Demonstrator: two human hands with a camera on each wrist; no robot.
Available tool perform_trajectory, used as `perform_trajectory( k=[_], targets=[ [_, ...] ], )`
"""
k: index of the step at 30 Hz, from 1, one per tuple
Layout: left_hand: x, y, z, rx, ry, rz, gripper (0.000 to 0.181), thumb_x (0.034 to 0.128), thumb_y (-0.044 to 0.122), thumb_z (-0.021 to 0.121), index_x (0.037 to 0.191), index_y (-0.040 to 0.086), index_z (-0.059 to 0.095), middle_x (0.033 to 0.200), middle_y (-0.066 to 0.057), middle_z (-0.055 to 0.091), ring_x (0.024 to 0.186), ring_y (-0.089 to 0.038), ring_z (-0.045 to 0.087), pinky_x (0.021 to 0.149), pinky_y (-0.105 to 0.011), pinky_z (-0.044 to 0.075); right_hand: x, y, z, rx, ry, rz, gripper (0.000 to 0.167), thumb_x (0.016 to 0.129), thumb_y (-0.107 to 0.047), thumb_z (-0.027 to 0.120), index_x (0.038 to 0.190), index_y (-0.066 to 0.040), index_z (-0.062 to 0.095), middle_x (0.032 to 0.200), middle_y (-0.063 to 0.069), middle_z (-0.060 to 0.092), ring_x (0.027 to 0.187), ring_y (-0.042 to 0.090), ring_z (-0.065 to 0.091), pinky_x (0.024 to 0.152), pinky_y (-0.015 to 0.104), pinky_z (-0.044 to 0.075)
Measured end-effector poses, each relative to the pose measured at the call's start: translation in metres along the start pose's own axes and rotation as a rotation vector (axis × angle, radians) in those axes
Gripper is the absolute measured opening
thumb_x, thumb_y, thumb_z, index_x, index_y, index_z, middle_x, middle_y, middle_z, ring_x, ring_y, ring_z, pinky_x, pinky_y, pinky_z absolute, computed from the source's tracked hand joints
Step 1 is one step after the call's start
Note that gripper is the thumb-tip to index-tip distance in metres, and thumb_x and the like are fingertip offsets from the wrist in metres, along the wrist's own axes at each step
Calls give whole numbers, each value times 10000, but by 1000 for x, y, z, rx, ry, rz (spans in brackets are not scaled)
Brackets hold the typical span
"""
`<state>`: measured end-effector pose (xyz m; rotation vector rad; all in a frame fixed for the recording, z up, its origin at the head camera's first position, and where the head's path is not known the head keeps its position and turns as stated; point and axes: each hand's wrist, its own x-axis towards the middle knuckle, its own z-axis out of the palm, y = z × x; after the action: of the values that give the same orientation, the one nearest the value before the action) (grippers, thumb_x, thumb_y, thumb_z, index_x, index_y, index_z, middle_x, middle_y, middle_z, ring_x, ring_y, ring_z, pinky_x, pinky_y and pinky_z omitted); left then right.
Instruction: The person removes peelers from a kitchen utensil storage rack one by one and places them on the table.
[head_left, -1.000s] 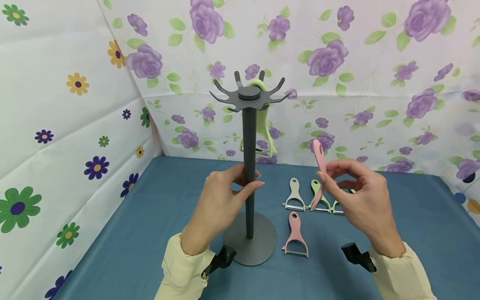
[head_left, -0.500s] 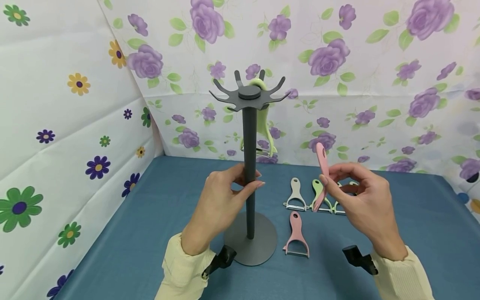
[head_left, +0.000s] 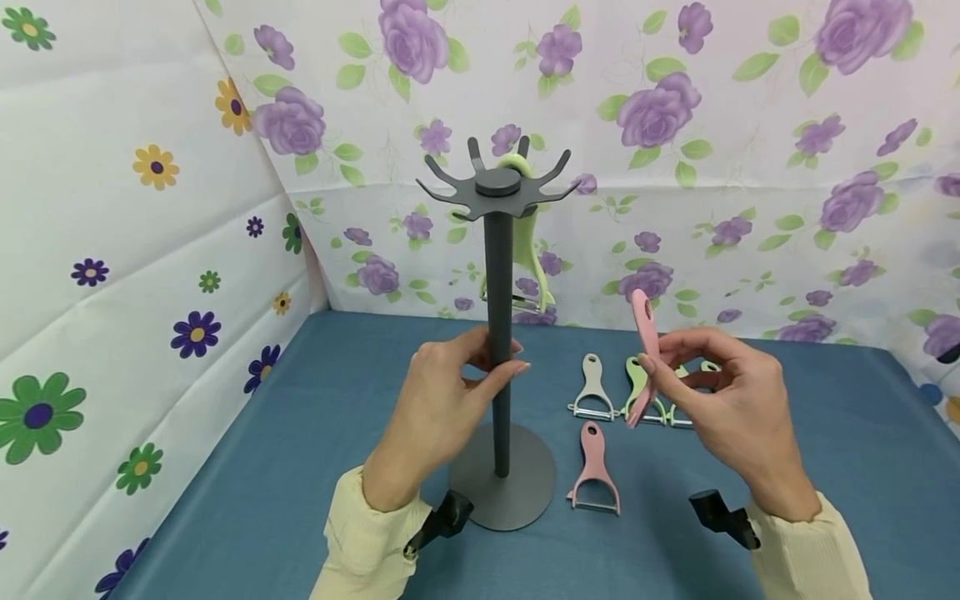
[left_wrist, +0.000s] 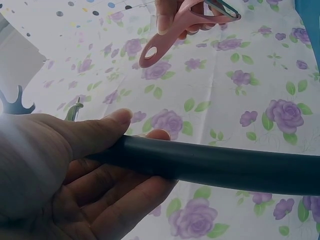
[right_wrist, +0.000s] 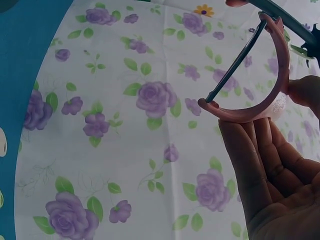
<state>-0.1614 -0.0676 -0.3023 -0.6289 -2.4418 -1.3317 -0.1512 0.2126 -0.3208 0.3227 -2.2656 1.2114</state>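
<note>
My left hand [head_left: 442, 400] grips the dark grey post [head_left: 498, 333] of an upright rack at mid-height, thumb in front. At its top a ring of hooks [head_left: 498, 192] spreads out, and a green peeler [head_left: 527, 242] hangs from a rear hook, partly behind the post. Right of the rack, my right hand [head_left: 727, 400] pinches a pink peeler [head_left: 643, 325] in the air, its holed handle end up and edge-on to the head view. The right wrist view shows its curved fork and blade [right_wrist: 237, 62]. The left wrist view shows its handle hole end [left_wrist: 150, 54] pointing towards the rack's top.
A second pink peeler [head_left: 593, 467] lies on the blue table just right of the rack's round base [head_left: 502, 508]. Behind it a white peeler [head_left: 592, 387] lies in a row with several green ones [head_left: 637, 383], partly hidden by the right hand. Flowered cloth [head_left: 360, 242] stands behind the table.
My right hand, with the pink peeler, has shifted slightly right and down. My left hand stays on the post, and the rack stands as before.
</note>
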Motion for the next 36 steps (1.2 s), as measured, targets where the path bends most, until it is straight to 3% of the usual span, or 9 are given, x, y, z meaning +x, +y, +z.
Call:
perform_trajectory(
  k=[19, 30, 36],
  targets=[
    [0, 2, 1, 6, 2, 7, 119, 943, 216, 750, 1042, 151, 739, 839, 24, 750, 813, -61, 715, 683, -196, 610, 1, 7, -5, -59, -26, 51, 163, 874, -207, 831, 1013, -188, 747, 827, -52, 688, 721, 59, 652, 599, 153, 565],
    [0, 0, 0, 11, 4, 6, 130, 937, 214, 756, 1050, 152, 741, 835, 22, 752, 808, -65, 718, 685, -199, 611, 2, 10, -6, -159, -48, 118, 208, 885, -347, 814, 963, -169, 739, 830, -9, 704, 732, 48, 626, 610, 143, 527],
    [0, 0, 0, 6, 3, 8, 137, 930, 220, 764, 1048, 154, 741, 836, 10, 755, 810, -70, 719, 691, -200, 612, 3, 11, -6, -192, -70, 123, 246, 897, -385, 796, 953, -155, 729, 807, 15, 712, 694, 65, 642, 536, 227, 481]
  ],
)
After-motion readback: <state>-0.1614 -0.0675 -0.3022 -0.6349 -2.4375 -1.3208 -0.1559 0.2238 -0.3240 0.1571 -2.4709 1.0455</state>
